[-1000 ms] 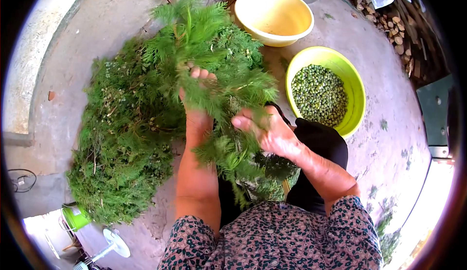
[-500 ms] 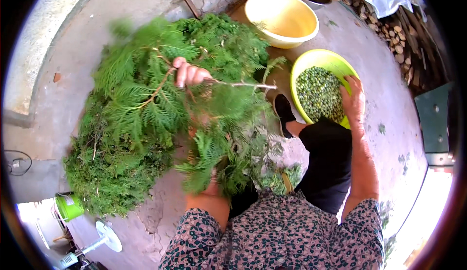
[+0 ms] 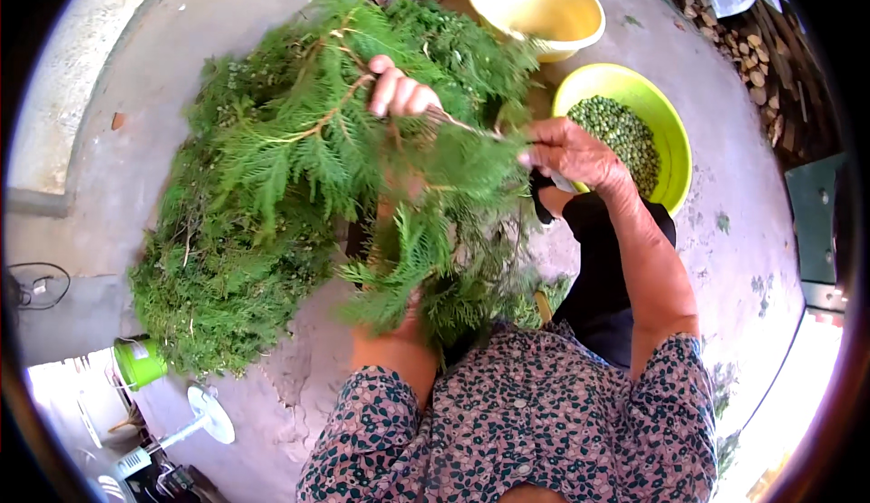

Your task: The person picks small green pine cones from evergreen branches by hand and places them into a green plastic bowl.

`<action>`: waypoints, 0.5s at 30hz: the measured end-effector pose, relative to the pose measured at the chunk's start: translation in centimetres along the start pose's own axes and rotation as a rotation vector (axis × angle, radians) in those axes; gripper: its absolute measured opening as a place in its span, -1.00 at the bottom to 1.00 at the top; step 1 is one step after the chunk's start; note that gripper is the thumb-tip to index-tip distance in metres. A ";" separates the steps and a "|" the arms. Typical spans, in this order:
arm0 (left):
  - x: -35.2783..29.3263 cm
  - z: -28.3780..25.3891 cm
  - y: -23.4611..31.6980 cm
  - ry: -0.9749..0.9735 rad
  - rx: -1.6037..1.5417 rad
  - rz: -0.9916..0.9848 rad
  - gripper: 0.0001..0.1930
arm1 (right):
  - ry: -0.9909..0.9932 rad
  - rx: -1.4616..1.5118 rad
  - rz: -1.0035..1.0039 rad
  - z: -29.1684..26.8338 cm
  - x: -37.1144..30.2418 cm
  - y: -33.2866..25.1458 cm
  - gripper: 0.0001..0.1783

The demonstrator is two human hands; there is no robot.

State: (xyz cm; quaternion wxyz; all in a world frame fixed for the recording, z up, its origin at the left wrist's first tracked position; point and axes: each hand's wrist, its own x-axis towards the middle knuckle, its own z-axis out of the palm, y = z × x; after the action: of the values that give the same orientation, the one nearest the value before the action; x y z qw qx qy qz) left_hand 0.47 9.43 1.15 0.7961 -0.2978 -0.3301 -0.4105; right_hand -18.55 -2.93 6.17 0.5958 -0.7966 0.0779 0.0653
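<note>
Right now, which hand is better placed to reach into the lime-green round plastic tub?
Right, probably: the bare right hand overlaps the edge of the tub in this view. The bare left hand is farther off, gripping a brown-stemmed leafy green branch.

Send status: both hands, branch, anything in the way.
Left hand gripping leafy branch. Right hand by its stem end, contact unclear. Leaves covering much of left arm; green bowl partly behind right hand.

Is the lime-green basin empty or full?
Neither, partly filled: small round green pieces lie in the basin, below its rim.
</note>
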 end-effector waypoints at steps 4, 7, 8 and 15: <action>0.5 0.6 -0.2 0.182 0.207 -0.150 -0.60 | 0.179 0.009 -0.060 0.1 -1.6 1.0 -0.89; 0.5 0.5 1.4 0.274 0.274 -0.369 -0.37 | 0.328 -0.164 -0.168 0.3 -2.8 1.1 -0.83; 1.5 -0.8 1.2 0.100 0.229 -0.451 -0.30 | 0.368 -0.208 -0.187 0.2 -3.3 1.4 -0.85; -2.9 2.6 0.2 0.800 0.980 -0.396 -0.35 | 0.579 -0.425 -0.291 0.1 -5.5 5.4 -0.87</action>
State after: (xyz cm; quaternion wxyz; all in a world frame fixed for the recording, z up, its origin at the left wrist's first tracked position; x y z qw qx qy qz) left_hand -1.39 12.74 0.46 0.8103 0.3406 -0.2060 -0.4302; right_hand -25.02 -4.05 2.13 0.3738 -0.8906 0.1136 -0.2329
